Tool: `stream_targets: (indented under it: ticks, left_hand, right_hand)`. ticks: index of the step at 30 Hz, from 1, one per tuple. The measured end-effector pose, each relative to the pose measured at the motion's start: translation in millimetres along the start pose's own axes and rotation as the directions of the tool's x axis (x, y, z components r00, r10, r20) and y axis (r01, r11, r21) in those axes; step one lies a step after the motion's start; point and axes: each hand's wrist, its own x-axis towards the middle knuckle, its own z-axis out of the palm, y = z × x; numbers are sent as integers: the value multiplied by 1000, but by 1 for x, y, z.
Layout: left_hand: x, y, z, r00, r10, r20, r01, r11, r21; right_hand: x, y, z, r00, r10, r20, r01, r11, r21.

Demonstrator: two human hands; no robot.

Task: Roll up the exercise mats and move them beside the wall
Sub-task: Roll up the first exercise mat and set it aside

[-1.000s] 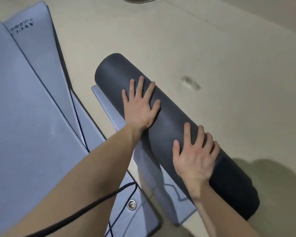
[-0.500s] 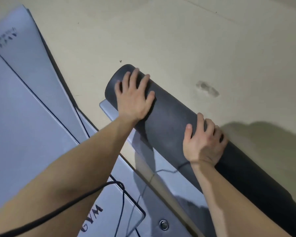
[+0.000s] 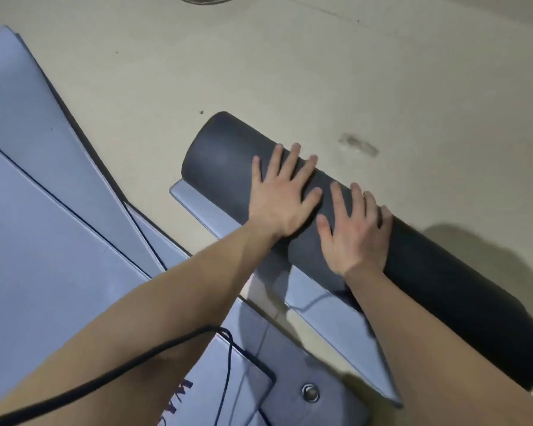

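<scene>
On the beige floor, one dark grey roll lies at a slant, its far end up and to the left and its near end down at the right edge of view. Both hands sit on top of it, side by side near its middle. The roll's far end sticks out past the left hand, and the longer near part runs on past the right hand.

The left hand lies flat with its fingers spread wide, palm pressed onto the curve of the roll. The right hand is just beside it, also flat. Its fingers are straight and a little closer together, and its fingertips reach over the crest. Neither hand curls round anything; each one only presses on the surface. The two thumbs are near each other but apart.

A blue-grey strip of the same mat lies unrolled on the floor under the forearms, along the near side of the roll.

To the left, flat blue-grey mats overlap in a fan. At least three layers show, though I cannot tell the exact count. One metal eyelet sits in a corner at the bottom. One black cable crosses the left forearm.
</scene>
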Motion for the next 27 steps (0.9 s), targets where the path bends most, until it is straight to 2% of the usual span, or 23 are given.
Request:
stream_targets:
  ticks: [1,3,4,6,8,10,14,17,18,20,21,22,23,25,27]
  left_hand:
    - [-13,18,8,996,87,10,-87,996,6]
    - [-20,32,18,995,98,-12,-98,995,-15]
    - [-19,31,21,997,78,-23,-78,997,-27]
    - [-15,28,23,997,74,-34,-74,997,10]
    - [-17,30,20,998,49,-33,-48,998,26]
    - [-28,49,17,998,38,-43,-37,999,31]
    - [-63,110,30,938,341,55,-345,936,69]
    - [-65,117,42,943,330,43,-332,941,63]
    - [-61,115,45,945,325,45,-328,942,68]
    - [-58,114,44,939,340,47,-343,936,84]
    - [-61,114,43,938,346,30,-347,934,85]
    - [-69,113,42,940,341,4,-340,938,69]
    - [-81,108,43,945,325,-27,-324,945,47]
    - [-109,91,46,966,254,-38,-253,967,35]
    - [-123,71,46,985,166,33,-168,985,49]
  right_hand:
    - [-4,3,-5,999,-30,12,30,999,14]
    - [-25,27,-16,1000,-22,14,21,997,80]
    - [-43,49,-20,999,31,26,-33,997,77]
    - [-91,97,-26,973,226,53,-225,974,-29]
    - [-126,125,-24,949,314,38,-311,948,-75]
    - [-131,130,-12,946,319,55,-317,948,-42]
    - [-129,131,2,958,286,33,-287,957,51]
    - [-140,140,-3,964,254,-77,-250,967,48]
    - [-147,143,-4,938,331,-101,-326,944,58]
    - [-172,144,-1,801,596,-54,-579,795,177]
    - [-186,145,3,736,677,2,-647,703,297]
    - [-196,146,7,720,691,59,-649,641,409]
    - [-202,147,11,744,663,91,-616,625,479]
    - [-199,146,14,806,582,106,-544,660,518]
    - [-184,137,17,837,543,64,-492,696,523]
